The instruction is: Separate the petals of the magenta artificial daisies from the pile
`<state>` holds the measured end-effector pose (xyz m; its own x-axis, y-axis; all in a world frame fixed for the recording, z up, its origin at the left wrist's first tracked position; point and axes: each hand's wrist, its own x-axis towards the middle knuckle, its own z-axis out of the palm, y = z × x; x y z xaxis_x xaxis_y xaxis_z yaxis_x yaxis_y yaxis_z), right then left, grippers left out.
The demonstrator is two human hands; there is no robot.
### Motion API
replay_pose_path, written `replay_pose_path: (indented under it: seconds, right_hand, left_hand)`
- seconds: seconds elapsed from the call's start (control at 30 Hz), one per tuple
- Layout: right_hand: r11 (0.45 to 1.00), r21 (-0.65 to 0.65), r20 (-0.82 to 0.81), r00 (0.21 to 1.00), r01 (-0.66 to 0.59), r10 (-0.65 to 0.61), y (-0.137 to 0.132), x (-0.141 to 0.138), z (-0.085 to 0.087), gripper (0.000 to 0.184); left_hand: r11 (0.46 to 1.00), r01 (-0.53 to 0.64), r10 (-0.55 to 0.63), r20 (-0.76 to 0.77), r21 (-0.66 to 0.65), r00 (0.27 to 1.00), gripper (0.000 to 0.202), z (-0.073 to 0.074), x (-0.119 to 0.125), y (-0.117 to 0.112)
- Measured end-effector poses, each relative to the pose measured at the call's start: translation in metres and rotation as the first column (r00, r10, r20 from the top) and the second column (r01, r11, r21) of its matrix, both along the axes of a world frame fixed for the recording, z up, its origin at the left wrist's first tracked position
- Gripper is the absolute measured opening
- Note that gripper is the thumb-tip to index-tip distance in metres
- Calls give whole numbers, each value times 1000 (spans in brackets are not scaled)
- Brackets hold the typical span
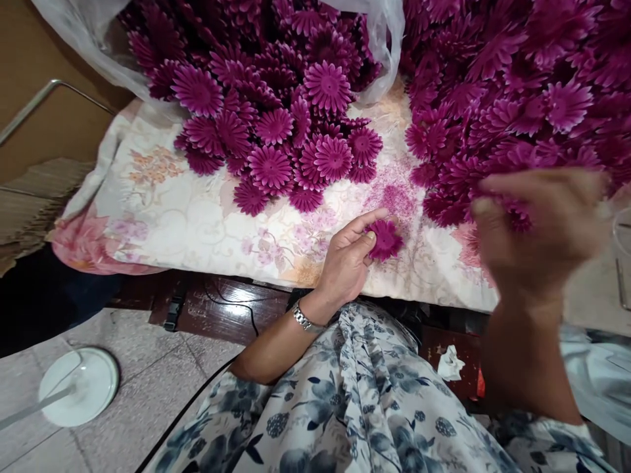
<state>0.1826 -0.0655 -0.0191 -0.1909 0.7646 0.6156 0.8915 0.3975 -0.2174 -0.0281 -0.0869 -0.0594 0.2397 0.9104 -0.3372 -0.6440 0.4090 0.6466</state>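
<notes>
Flower (pixel 385 239) pinched in the left hand (pixel 348 258), on the cloth (pixel 187 217).
Right hand (pixel 535 226), blurred, closes on a flower from the right pile (pixel 513 92); another pile (pixel 276 112) spills from a bag (pixel 379 46).

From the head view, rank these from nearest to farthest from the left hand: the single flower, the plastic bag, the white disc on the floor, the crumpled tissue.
1. Single flower: at the left hand's fingertips, touching.
2. Crumpled tissue: lower right, below the table edge.
3. Plastic bag: top, above the hand, holding flowers.
4. White disc: far lower left on the floor.
</notes>
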Motion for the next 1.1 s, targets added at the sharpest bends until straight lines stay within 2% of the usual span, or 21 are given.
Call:
replay_pose_path:
  seconds: [0.03,0.07,0.17,0.27,0.43,0.6,0.73,0.87,0.93,0.97,1.03,1.1]
  right_hand:
    - [992,23,36,992,-123,122,-5,-21,-7,17]
    - [973,-10,36,972,-232,232,-9,-39,-14,13]
    - [943,-108,-6,949,-315,316,-14,-71,-30,5]
    - [948,-101,1,953,-301,302,-14,-73,-37,8]
    - [965,-20,43,964,-262,262,-16,-72,-40,7]
    - [980,-56,-71,980,-192,188,-21,-76,-40,7]
    - [975,-96,-145,972,-199,184,-23,-74,-37,2]
    - [971,-188,-263,960,-151,99,-26,-74,-36,23]
    - [940,-304,-420,908,-157,16,-29,-76,-38,30]
    - [907,-370,-522,853,-200,-25,-30,-78,-39,31]
    - [827,-454,-708,697,-331,-109,-32,-81,-42,28]
    - [788,-457,-809,562,-412,-175,-33,-82,-42,21]
  left_hand:
    - [1000,2,-2,-7,1,1000,27,0,0,0]
    - [1000,7,-7,-11,1,1000,27,1,1,0]
    - [998,60,-60,-4,-3,998,29,3,1,-2]
    - [996,84,-84,9,-10,996,33,4,0,-3]
    - [998,55,-55,-3,-26,998,31,5,0,-3]
    - [999,12,-13,-4,-52,1000,28,4,-1,-2]
    - [1000,-17,17,-10,-5,1000,28,2,-1,-2]
    - [992,-58,61,-18,113,998,27,0,0,-2]
    - [982,-71,75,-14,172,997,28,-1,1,-3]
    - [978,-69,72,-7,196,997,28,0,2,-4]
    - [973,-47,45,15,228,999,31,1,2,-4]
    - [970,-13,4,40,242,999,33,2,2,-5]
